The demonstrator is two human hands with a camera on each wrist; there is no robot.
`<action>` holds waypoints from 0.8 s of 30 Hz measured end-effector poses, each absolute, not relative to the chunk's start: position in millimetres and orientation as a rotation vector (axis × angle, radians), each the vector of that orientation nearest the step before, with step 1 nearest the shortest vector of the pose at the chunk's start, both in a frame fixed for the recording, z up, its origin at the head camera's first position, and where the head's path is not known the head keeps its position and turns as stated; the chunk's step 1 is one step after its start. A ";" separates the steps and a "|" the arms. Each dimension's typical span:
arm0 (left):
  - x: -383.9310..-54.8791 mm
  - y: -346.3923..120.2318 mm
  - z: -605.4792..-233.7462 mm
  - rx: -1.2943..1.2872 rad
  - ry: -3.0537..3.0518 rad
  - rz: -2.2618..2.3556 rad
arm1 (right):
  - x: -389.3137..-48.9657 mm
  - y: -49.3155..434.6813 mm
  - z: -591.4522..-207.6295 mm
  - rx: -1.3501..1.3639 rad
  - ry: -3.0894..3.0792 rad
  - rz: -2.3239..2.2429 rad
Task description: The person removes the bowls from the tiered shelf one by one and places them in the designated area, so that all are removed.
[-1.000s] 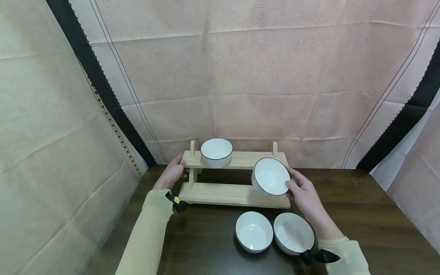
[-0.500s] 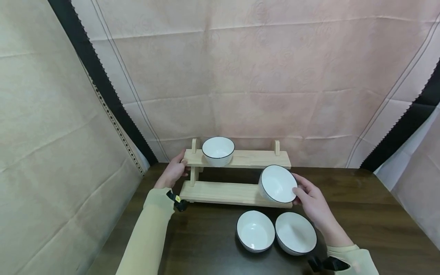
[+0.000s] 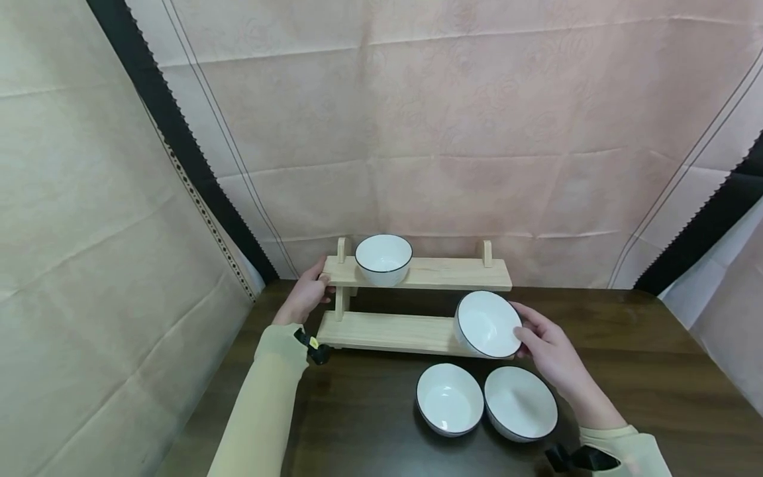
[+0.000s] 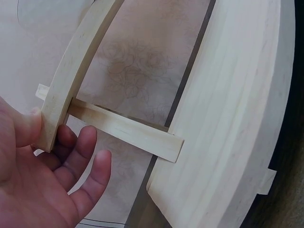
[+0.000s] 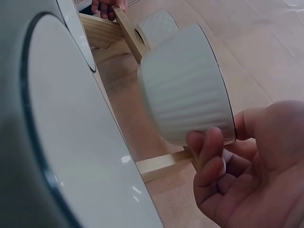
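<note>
My right hand pinches a white bowl with a thin dark rim, thumb at the rim and fingers under the side. The bowl overlaps the right end of the lower board in the head view; the right wrist view shows its ribbed outside. My left hand grips the left end of the upper board of a two-tier wooden rack, thumb on one face and fingers curled behind, as the left wrist view shows at the board's end. Another white bowl stands on the upper board's left part.
Two more white bowls, a left one and a right one, stand side by side on the dark wooden table in front of the rack. Pale patterned cloth hangs behind and at the sides.
My right hand has brought its bowl down and slightly right, from in front of the upper board to the lower board's right end. My left hand keeps its grip on the rack.
</note>
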State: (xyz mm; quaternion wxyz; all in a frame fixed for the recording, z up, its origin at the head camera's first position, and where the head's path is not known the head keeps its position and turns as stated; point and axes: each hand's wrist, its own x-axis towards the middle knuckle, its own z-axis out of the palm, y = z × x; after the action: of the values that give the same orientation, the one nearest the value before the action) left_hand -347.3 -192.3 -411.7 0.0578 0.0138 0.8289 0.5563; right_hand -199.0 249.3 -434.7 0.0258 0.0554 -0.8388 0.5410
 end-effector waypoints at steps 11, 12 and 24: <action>-347.0 -192.3 -411.9 0.032 2.523 1.689 | -195.4 255.5 -433.3 0.206 -2.657 1.606; -347.0 -192.1 -411.7 0.034 2.527 1.680 | -194.7 256.3 -432.8 0.201 -2.666 1.593; -348.2 -193.7 -412.5 0.037 2.536 1.675 | -186.8 266.2 -438.4 0.229 -2.684 1.548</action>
State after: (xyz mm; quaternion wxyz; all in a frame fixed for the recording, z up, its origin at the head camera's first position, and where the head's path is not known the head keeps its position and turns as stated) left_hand -348.2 -193.7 -412.5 0.0512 0.0121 0.8332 0.5505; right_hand -186.8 266.2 -438.4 0.0175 0.0736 -0.8638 0.4982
